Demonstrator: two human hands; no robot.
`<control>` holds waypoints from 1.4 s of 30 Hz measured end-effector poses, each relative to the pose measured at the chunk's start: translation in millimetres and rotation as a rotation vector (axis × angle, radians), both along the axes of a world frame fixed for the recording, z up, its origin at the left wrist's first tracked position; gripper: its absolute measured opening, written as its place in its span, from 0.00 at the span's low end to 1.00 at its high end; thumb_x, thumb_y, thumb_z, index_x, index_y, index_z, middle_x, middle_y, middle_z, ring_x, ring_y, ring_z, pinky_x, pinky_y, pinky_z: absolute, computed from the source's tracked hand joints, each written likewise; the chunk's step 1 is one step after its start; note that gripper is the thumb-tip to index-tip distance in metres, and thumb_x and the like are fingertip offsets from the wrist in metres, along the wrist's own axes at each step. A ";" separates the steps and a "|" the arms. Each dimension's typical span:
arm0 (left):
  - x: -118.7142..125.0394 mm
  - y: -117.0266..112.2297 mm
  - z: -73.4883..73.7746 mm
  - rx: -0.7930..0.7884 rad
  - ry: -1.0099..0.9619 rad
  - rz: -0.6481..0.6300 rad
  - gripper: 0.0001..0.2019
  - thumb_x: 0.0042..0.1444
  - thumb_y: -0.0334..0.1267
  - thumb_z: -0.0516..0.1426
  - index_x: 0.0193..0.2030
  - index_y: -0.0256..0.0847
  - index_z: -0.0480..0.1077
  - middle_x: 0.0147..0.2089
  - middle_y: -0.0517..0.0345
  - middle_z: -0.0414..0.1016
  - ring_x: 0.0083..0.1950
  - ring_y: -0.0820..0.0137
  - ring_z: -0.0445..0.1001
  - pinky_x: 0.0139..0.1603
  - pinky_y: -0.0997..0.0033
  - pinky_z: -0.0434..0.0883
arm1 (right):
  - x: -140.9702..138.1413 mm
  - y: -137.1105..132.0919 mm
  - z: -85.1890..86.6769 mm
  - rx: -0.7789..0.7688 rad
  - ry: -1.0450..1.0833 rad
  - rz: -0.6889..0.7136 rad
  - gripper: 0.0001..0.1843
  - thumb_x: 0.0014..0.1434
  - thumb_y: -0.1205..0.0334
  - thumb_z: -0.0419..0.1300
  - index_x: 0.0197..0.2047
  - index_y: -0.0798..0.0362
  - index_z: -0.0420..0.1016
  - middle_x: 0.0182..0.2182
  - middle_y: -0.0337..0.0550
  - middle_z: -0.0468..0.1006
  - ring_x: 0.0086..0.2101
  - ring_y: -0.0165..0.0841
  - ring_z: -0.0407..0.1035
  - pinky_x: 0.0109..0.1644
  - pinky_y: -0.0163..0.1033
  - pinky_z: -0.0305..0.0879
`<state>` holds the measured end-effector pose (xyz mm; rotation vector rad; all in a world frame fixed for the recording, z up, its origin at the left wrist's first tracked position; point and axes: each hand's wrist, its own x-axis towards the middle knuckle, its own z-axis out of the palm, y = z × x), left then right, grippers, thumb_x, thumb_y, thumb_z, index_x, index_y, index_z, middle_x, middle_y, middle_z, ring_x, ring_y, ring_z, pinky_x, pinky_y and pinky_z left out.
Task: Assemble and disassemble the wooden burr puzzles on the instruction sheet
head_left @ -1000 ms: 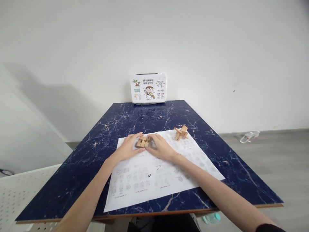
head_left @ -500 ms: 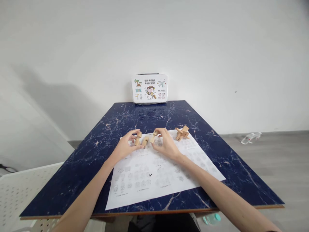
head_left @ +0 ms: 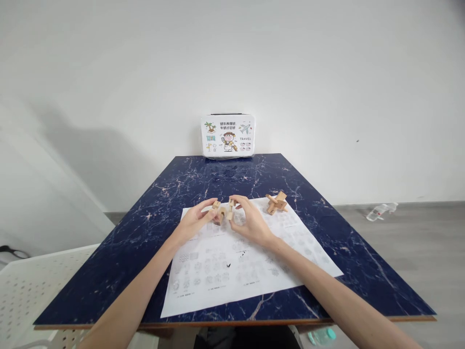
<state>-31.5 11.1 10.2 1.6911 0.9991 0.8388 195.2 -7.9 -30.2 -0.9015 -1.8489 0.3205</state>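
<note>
Sheet (head_left: 172, 306): printed paper, flat on the blue desk (head_left: 127, 252); the places below are read from it.
Left hand (head_left: 192, 224): over the sheet's far left part; grip narrow, thumb and fingers closed on the left block (head_left: 215, 205).
Right hand (head_left: 254, 223): over the sheet's far middle part; grip narrow, pinching the right block (head_left: 230, 215) between thumb and fingers, its long side roughly upright.
Middle block (head_left: 221, 213): near the sheet's far edge, between the two held blocks; from where I stand, cannot tell whether the left hand touches it.
Wooden star (head_left: 276, 204): crossed sticks fitted together, at the sheet's far right corner, apart from both hands.
Handling, as judged: small wooden blocks, likely light, stiff, hardly slippery; any notched parts probably weakest.
Best hold, as judged: flat sides near the ends, notches left uncovered.
Case (head_left: 228, 135): white, printed, upright beyond the sheet.
</note>
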 end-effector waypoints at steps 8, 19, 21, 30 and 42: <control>1.9 1.7 -5.5 0.000 -0.035 -0.043 0.33 0.67 0.51 0.59 0.73 0.37 0.62 0.48 0.50 0.81 0.50 0.62 0.78 0.59 0.54 0.72 | -1.0 -6.7 3.6 0.044 -0.060 0.032 0.39 0.58 0.72 0.60 0.71 0.46 0.59 0.63 0.53 0.66 0.63 0.45 0.66 0.67 0.54 0.68; 9.1 -0.6 -10.6 0.088 0.032 -0.109 0.25 0.69 0.56 0.55 0.60 0.37 0.67 0.32 0.59 0.74 0.34 0.67 0.72 0.42 0.63 0.70 | -2.3 -10.5 6.8 0.060 -0.049 0.079 0.37 0.59 0.72 0.61 0.69 0.45 0.59 0.63 0.53 0.67 0.63 0.46 0.65 0.66 0.55 0.69; 9.5 -1.0 -10.7 0.119 0.076 -0.090 0.23 0.69 0.56 0.54 0.59 0.38 0.69 0.30 0.61 0.71 0.31 0.69 0.70 0.40 0.64 0.70 | -2.4 -11.2 7.3 0.061 -0.061 0.070 0.37 0.59 0.71 0.62 0.69 0.45 0.59 0.62 0.53 0.67 0.62 0.46 0.66 0.66 0.56 0.69; 9.5 -5.9 -8.7 0.145 0.113 -0.059 0.25 0.70 0.57 0.51 0.64 0.42 0.69 0.46 0.51 0.78 0.44 0.63 0.75 0.46 0.63 0.72 | -3.4 -13.0 6.9 0.068 -0.078 0.005 0.37 0.60 0.69 0.63 0.70 0.43 0.59 0.61 0.53 0.67 0.63 0.49 0.65 0.67 0.59 0.66; 8.1 -0.5 -15.1 0.121 0.110 0.052 0.24 0.68 0.53 0.54 0.62 0.39 0.71 0.41 0.53 0.79 0.42 0.64 0.76 0.47 0.62 0.73 | -3.2 -10.4 2.2 0.074 -0.140 -0.003 0.38 0.59 0.70 0.63 0.70 0.45 0.59 0.61 0.54 0.68 0.63 0.49 0.65 0.67 0.60 0.66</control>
